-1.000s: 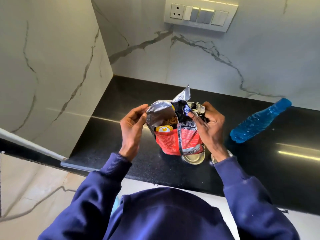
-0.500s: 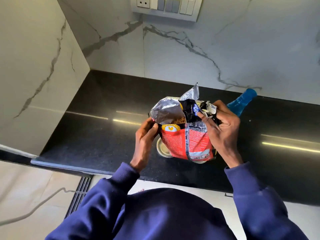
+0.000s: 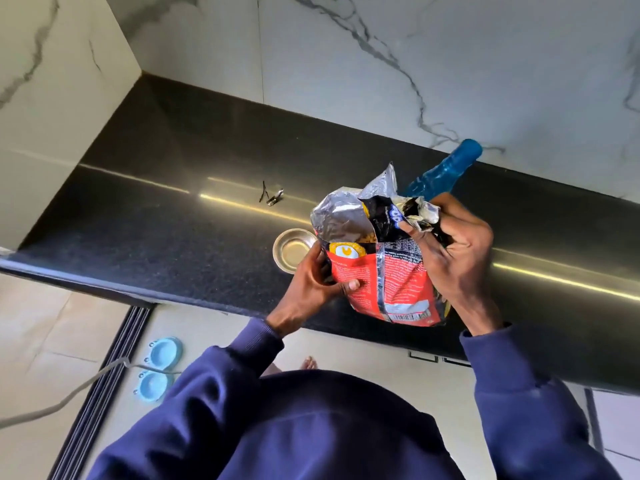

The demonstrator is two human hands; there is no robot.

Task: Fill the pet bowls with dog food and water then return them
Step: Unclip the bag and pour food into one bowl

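Observation:
I hold a red dog food bag (image 3: 388,282) with a silver foil lining upright above the black counter (image 3: 173,230). Its top is torn open and brown kibble shows inside. My left hand (image 3: 311,289) grips the bag's lower left side. My right hand (image 3: 450,258) pinches the crumpled top flap. A small steel pet bowl (image 3: 291,249) stands on the counter just left of the bag, with nothing in it. A blue water bottle (image 3: 446,171) lies behind the bag, partly hidden by it.
Marble walls close the counter at the back and left. A small metal clip (image 3: 273,199) lies on the counter behind the bowl. On the floor below the counter edge lies a light blue double bowl stand (image 3: 159,368), beside a grey cable (image 3: 69,396).
My left hand has moved from the bag's open rim down to its lower side. The view has tilted down, showing the floor and the blue stand; the steel bowl now shows fully.

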